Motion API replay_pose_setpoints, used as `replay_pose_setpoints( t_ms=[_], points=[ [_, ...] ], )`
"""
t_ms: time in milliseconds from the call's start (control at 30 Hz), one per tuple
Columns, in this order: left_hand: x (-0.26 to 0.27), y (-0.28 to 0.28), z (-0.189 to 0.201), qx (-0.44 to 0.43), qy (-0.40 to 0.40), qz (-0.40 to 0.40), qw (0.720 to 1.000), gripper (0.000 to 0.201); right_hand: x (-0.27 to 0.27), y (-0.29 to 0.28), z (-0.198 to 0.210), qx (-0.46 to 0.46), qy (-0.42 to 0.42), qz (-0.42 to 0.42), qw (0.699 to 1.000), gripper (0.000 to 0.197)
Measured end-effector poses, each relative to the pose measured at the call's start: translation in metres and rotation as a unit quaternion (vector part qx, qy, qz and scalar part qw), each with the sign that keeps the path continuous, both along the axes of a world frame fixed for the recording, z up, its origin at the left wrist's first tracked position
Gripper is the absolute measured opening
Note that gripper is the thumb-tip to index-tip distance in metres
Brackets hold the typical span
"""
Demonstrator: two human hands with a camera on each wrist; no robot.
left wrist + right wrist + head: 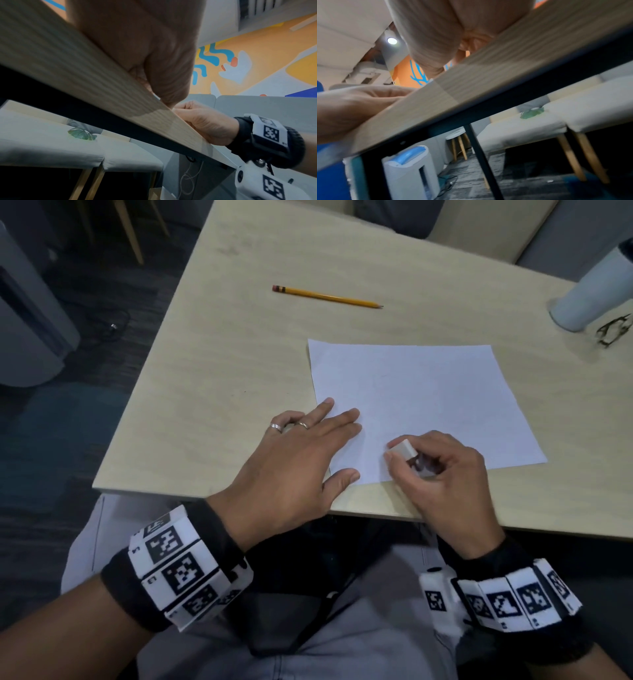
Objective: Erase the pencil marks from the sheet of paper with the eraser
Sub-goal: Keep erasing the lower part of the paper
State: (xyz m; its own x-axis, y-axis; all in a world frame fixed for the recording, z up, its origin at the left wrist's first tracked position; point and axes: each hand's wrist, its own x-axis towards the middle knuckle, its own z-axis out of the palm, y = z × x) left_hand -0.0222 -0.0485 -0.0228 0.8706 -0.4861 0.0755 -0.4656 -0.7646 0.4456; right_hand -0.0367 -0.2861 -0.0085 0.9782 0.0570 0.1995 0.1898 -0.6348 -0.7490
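A white sheet of paper lies on the pale wooden table, its near edge close to the table's front edge. Faint pencil marks show near the sheet's middle. My left hand lies flat with straight fingers on the sheet's near left corner. My right hand pinches a white block eraser over the sheet's near part; whether the eraser touches the paper I cannot tell. In both wrist views the table edge hides the sheet and the eraser; the left wrist view shows my right hand beyond it.
A yellow pencil lies on the table beyond the sheet. A pale cylindrical bottle and folded glasses stand at the far right. Under the table are cushioned benches and a white appliance.
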Motion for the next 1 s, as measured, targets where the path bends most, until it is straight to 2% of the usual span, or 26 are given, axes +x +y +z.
replay_pose_setpoints(
  t_ms=[67,200,300,400,433,567,767,900,1000],
  points=[
    [0.0,0.0,0.0,0.005,-0.001,-0.001,1.0,0.065,-0.002,0.006,0.005,0.024,0.016,0.01,1.0,0.005],
    [-0.001,-0.002,-0.002,0.005,-0.012,0.001,1.0,0.062,-0.004,0.031,0.003,-0.058,0.001,0.077,0.995,0.013],
    [0.0,-0.001,-0.001,0.01,-0.005,-0.004,1.0,0.065,0.002,0.015,0.003,-0.04,0.0,0.045,0.998,0.003],
    [-0.001,0.0,0.0,0.013,0.0,-0.005,1.0,0.064,0.0,0.003,0.006,0.042,0.014,-0.013,0.999,0.025],
    [-0.001,-0.001,0.0,0.013,-0.001,-0.006,1.0,0.064,-0.001,0.007,0.007,0.052,0.013,-0.013,0.998,0.027],
    [-0.001,-0.002,0.0,0.008,0.0,-0.003,1.0,0.067,-0.007,0.031,0.007,0.009,-0.001,0.041,0.999,0.013],
    [0.0,-0.001,0.0,0.012,0.005,-0.007,1.0,0.065,0.002,0.004,0.012,0.03,0.016,-0.017,0.999,0.008],
    [-0.002,-0.002,-0.001,0.007,-0.004,-0.001,1.0,0.064,-0.009,0.034,0.009,0.018,0.007,0.05,0.999,0.008],
    [-0.001,-0.002,-0.001,0.004,0.002,-0.002,1.0,0.065,-0.004,0.021,0.005,0.043,0.038,0.025,0.998,0.004]
  ],
)
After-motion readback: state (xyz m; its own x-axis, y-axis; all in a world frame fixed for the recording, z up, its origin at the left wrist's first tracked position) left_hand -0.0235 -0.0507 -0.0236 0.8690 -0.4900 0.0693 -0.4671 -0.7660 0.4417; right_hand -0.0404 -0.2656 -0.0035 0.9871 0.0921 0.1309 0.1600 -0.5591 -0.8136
